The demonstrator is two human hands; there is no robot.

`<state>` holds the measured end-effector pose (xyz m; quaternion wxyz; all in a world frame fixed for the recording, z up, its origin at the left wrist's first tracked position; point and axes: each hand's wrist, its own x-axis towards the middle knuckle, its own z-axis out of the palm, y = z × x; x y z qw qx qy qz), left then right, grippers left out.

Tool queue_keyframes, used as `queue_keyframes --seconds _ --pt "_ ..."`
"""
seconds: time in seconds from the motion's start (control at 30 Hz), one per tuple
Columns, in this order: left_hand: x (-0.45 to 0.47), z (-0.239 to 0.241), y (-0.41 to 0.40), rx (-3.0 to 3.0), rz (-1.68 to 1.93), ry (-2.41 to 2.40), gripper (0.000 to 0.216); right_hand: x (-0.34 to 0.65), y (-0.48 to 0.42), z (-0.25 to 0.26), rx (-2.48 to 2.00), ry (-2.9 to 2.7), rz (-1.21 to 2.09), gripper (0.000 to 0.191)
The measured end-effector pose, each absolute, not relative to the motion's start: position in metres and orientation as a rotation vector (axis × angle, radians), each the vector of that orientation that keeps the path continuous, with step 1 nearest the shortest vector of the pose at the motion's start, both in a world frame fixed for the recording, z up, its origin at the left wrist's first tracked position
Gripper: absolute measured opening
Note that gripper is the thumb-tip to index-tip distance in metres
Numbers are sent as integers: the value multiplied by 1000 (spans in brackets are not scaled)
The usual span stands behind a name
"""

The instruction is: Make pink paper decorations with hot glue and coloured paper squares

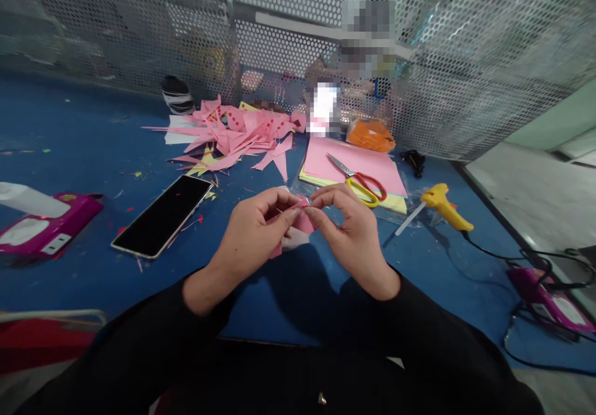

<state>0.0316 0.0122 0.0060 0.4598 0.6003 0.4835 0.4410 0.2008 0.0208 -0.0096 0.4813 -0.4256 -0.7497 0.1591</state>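
Both hands meet above the near middle of the blue table, pinching one piece of pink paper (305, 223). My left hand (254, 226) is closed on its left side, thumb on top. From the right, my right hand (349, 229) pinches the upper edge of the same paper between thumb and forefinger. Fingers cover part of the paper, so its full shape is hidden. Something white lies just under it. Close behind my right hand, scissors (356, 179) with red and yellow handles rest on a stack of pink and yellow paper sheets (321, 154).
A heap of pink paper cuttings (237, 129) lies at the back, against a perforated metal screen (288, 43). On the left are a black phone (162, 216) and a magenta device (56, 223). To the right sit a yellow glue gun (442, 204), its cable and another magenta device (549, 300).
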Motion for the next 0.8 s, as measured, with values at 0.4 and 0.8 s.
queue_keyframes --seconds 0.4,0.8 --pt "31 5 11 1544 1110 1218 15 200 20 -11 -1039 -1819 383 11" --pt "32 8 9 1579 1090 1286 14 199 18 -10 -1072 -1788 450 14"
